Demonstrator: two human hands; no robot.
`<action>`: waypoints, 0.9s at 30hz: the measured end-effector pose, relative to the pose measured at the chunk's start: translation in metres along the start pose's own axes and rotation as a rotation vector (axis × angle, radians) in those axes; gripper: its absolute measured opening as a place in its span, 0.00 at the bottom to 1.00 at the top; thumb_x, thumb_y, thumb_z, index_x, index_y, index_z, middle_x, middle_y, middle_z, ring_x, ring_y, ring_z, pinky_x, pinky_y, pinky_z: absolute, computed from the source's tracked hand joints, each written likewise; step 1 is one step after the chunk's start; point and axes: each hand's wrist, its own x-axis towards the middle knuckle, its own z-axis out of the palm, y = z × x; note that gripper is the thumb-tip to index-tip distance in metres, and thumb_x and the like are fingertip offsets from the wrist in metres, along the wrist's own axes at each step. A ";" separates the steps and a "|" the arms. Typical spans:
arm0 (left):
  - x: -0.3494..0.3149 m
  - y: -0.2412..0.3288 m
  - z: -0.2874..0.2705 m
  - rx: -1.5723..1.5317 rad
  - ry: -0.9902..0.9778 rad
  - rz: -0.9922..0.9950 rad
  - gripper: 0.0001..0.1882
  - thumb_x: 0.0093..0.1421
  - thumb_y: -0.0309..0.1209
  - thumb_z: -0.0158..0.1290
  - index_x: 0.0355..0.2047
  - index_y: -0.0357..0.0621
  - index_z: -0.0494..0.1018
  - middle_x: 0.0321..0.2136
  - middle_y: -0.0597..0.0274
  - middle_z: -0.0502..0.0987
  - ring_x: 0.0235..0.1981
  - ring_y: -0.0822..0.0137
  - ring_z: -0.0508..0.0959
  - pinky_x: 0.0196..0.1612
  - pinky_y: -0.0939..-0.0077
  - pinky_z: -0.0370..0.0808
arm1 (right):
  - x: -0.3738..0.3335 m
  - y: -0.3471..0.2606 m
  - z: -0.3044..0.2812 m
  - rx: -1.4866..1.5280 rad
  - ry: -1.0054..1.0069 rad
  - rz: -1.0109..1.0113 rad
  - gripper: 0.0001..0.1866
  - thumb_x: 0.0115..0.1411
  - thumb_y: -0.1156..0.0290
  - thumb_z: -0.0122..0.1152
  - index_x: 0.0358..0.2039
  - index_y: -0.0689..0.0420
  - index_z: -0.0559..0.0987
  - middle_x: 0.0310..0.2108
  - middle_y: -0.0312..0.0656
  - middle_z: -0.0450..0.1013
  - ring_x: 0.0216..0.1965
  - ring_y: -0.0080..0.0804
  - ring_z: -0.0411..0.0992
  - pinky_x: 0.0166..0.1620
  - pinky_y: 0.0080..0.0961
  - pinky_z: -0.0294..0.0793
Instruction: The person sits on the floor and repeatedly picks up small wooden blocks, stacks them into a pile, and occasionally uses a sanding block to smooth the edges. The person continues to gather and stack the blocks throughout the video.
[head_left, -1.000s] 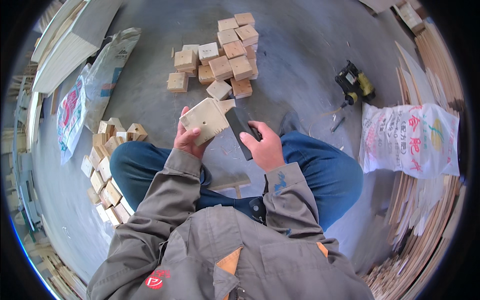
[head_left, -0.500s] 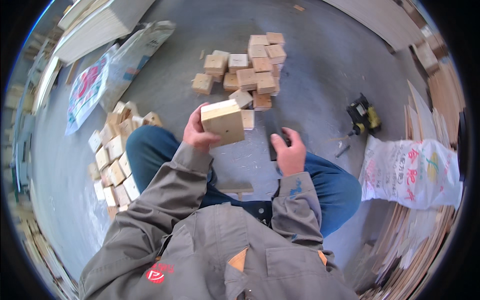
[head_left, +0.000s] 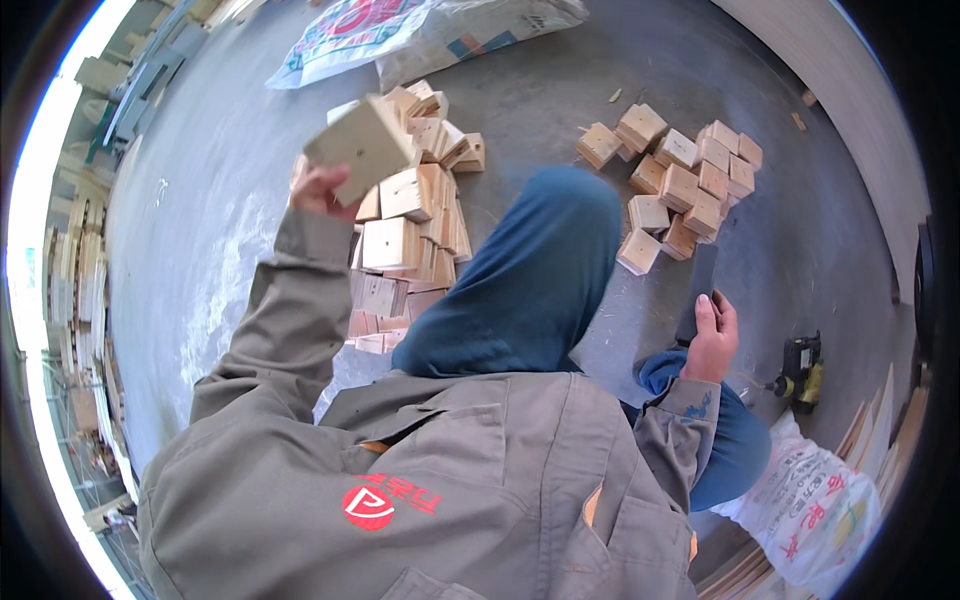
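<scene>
My left hand [head_left: 326,190] is raised at the left, closed on the lower edge of a pale square wooden block [head_left: 365,145]. The block is tilted, with a small dark mark near the middle of its face. Below and beyond it lies a pile of similar wooden blocks [head_left: 400,245], partly hidden by the held block. My right hand [head_left: 712,337], low by my right knee, is closed on a long, flat, dark bar [head_left: 704,285] that points away from me. Its exact kind does not show. A second group of wooden blocks [head_left: 680,185] sits on the floor beyond that hand.
A yellow-and-black cordless drill [head_left: 800,372] lies right of my right knee. Near it is a white printed sack [head_left: 815,500] beside wooden boards [head_left: 880,430]. Another printed sack [head_left: 430,40] lies at the far side. My bent left leg [head_left: 530,270] separates the two block piles.
My left hand has carried the block from in front of me to above the left pile. The view has turned left. My right hand stays near my right knee.
</scene>
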 end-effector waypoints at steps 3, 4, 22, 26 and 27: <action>-0.057 -0.035 -0.088 -0.078 0.255 -0.135 0.33 0.54 0.23 0.55 0.62 0.32 0.64 0.57 0.44 0.74 0.58 0.46 0.75 0.66 0.48 0.70 | -0.002 0.012 -0.001 -0.073 -0.029 0.012 0.23 0.65 0.69 0.63 0.57 0.69 0.74 0.51 0.49 0.75 0.51 0.32 0.73 0.56 0.26 0.71; -0.083 -0.042 -0.095 -0.048 0.319 -0.145 0.33 0.54 0.23 0.56 0.62 0.32 0.64 0.56 0.45 0.75 0.57 0.47 0.76 0.65 0.49 0.71 | 0.000 0.021 -0.003 -0.072 -0.038 0.025 0.23 0.65 0.69 0.63 0.57 0.70 0.73 0.51 0.50 0.75 0.51 0.32 0.73 0.56 0.26 0.71; -0.242 -0.152 -0.218 -0.105 0.747 -0.709 0.23 0.59 0.30 0.62 0.53 0.38 0.72 0.47 0.52 0.81 0.50 0.53 0.80 0.57 0.52 0.76 | 0.002 0.057 -0.016 -0.320 -0.109 -0.022 0.23 0.64 0.66 0.66 0.55 0.67 0.76 0.49 0.50 0.77 0.50 0.34 0.76 0.55 0.29 0.74; -0.236 -0.148 -0.202 -0.099 0.815 -0.723 0.25 0.59 0.29 0.61 0.56 0.36 0.70 0.50 0.49 0.80 0.53 0.49 0.79 0.60 0.46 0.73 | 0.001 0.057 -0.016 -0.372 -0.121 0.003 0.24 0.64 0.66 0.67 0.55 0.66 0.76 0.48 0.50 0.77 0.49 0.34 0.75 0.54 0.29 0.74; -0.239 -0.147 -0.202 -0.117 0.813 -0.708 0.25 0.60 0.29 0.59 0.57 0.36 0.70 0.51 0.47 0.79 0.53 0.47 0.79 0.60 0.44 0.73 | 0.002 0.057 -0.015 -0.374 -0.135 -0.002 0.24 0.64 0.66 0.67 0.55 0.66 0.76 0.48 0.50 0.77 0.49 0.34 0.75 0.54 0.29 0.74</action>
